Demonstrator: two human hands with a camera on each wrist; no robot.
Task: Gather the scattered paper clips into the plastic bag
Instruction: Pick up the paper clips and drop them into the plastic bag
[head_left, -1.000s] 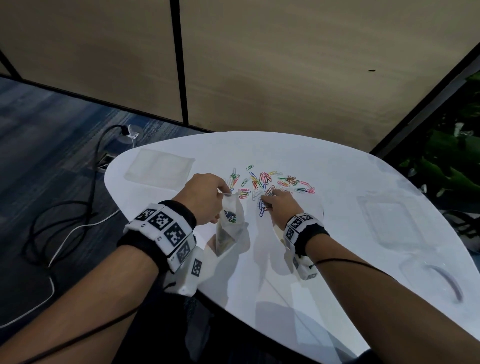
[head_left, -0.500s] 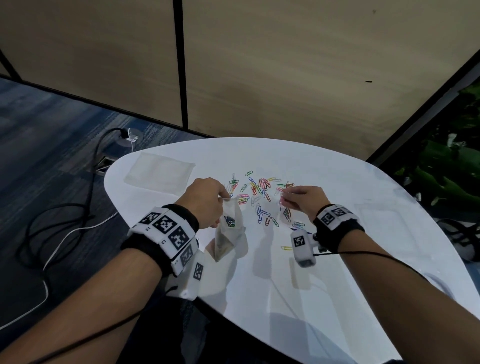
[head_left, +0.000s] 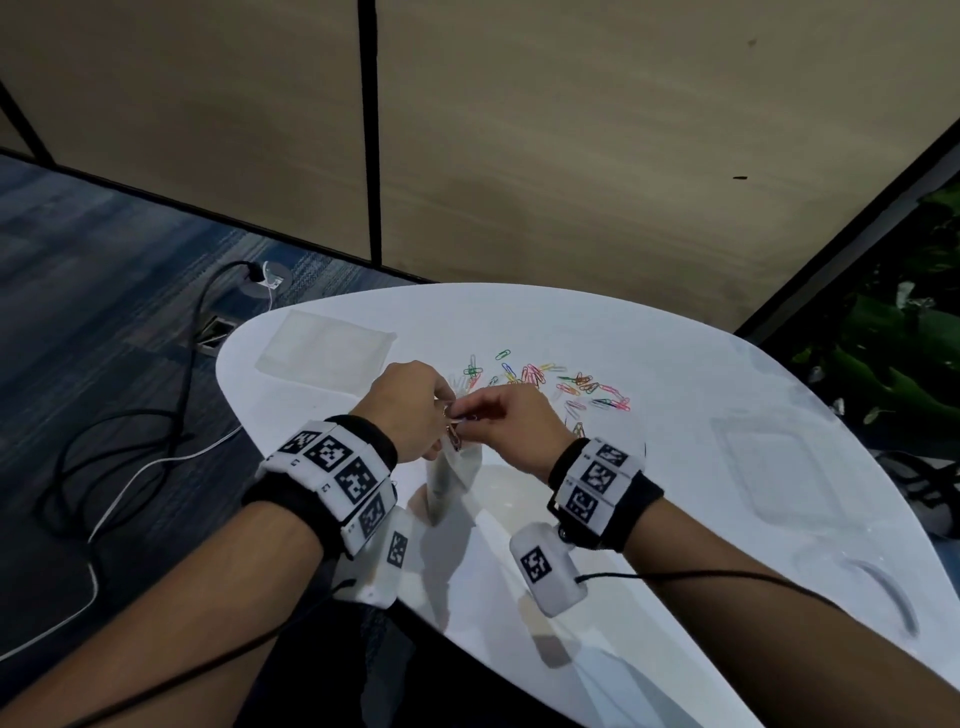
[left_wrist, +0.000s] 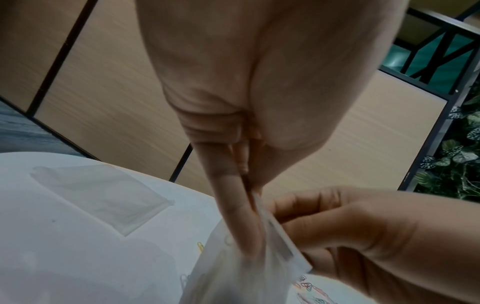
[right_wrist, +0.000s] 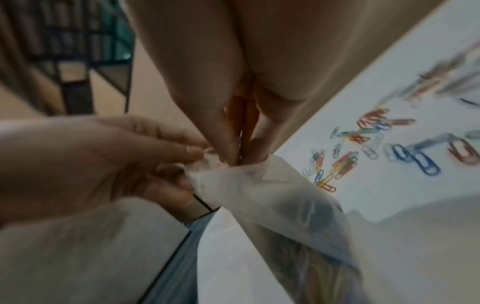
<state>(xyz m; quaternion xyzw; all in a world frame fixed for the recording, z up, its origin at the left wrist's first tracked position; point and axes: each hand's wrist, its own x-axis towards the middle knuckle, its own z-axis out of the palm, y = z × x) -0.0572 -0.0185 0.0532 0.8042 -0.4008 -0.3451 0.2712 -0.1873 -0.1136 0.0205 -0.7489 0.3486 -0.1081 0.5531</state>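
Observation:
A small clear plastic bag (head_left: 457, 473) hangs upright over the white table (head_left: 675, 519), with several clips inside. My left hand (head_left: 447, 410) pinches its rim, seen close in the left wrist view (left_wrist: 249, 205). At the bag's mouth my right hand (head_left: 470, 418) pinches a few paper clips (head_left: 454, 432); its fingertips (right_wrist: 233, 156) touch the bag (right_wrist: 285, 205). Several coloured paper clips (head_left: 571, 387) lie scattered just beyond the hands, and they show in the right wrist view too (right_wrist: 342, 162).
A second flat clear bag (head_left: 324, 353) lies at the table's far left. Clear plastic trays (head_left: 779, 467) sit on the right side. Cables (head_left: 156, 415) trail on the floor to the left, and plants (head_left: 893, 364) stand at the right.
My right hand left the clip pile and moved left to the bag's mouth with clips pinched. My left hand kept hold of the bag and raised it slightly.

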